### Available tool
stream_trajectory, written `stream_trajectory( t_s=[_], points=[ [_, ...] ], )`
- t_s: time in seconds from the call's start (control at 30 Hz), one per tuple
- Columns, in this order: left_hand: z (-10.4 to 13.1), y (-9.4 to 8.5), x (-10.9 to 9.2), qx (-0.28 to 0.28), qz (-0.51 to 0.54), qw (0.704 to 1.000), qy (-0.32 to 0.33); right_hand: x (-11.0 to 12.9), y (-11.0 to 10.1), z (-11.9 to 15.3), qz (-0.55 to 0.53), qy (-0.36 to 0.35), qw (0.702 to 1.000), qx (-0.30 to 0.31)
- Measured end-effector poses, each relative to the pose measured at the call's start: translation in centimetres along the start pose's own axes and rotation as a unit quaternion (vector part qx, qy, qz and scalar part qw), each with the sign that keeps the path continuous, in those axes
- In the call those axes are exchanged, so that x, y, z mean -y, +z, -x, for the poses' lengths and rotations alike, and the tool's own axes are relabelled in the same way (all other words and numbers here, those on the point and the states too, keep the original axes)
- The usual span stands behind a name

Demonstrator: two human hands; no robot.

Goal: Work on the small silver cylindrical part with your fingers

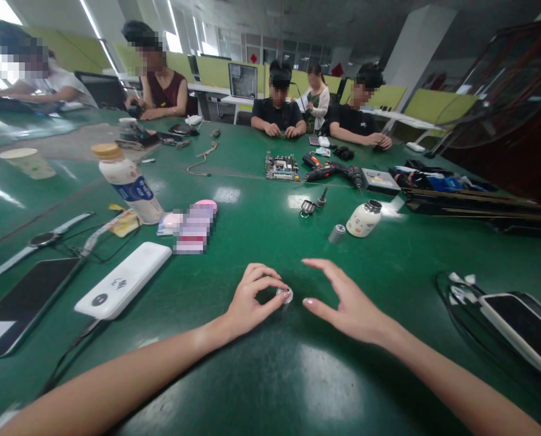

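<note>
Though bottle lettering [138, 191] blurs, left fingers [267, 282] pinch something round [290, 295].

Left grip [251, 303] pinching, right grip [352, 307] spread wide, bare forearms [129, 374] angled inward

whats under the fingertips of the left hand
A small pale round object shows at the fingertips of the left hand. They cover part of it, so its full shape and underside can't be seen.
</note>
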State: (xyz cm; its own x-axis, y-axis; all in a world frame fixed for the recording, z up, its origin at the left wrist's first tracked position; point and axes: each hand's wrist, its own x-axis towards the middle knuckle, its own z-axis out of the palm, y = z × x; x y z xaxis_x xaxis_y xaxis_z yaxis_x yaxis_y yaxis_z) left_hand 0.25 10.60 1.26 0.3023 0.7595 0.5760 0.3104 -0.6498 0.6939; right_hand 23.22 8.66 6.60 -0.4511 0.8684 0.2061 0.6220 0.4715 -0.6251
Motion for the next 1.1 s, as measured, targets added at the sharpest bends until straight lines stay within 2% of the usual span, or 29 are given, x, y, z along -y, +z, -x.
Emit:
stream_trajectory(
  t_s=[0.17, 0.33, 0.9, 1.1],
  points=[
    [0.3, 0.0, 0.3, 0.008, -0.009, 1.000, 0.013, -1.2, 4.2, -0.9, -0.031, -0.027, 0.997, 0.059],
    [0.3, -0.1, 0.2, 0.018, -0.014, 0.999, 0.023, -2.2, 6.9, -0.7, -0.037, -0.050, 0.998, 0.016],
    [0.2, -0.2, 0.2, 0.039, 0.011, 0.999, 0.000, -2.3, 6.9, -0.8, -0.018, -0.075, 0.997, 0.004],
    [0.0, -0.2, 0.1, 0.018, 0.014, 0.999, 0.046, -2.3, 7.0, -0.8, -0.018, -0.089, 0.996, -0.001]
  ],
)
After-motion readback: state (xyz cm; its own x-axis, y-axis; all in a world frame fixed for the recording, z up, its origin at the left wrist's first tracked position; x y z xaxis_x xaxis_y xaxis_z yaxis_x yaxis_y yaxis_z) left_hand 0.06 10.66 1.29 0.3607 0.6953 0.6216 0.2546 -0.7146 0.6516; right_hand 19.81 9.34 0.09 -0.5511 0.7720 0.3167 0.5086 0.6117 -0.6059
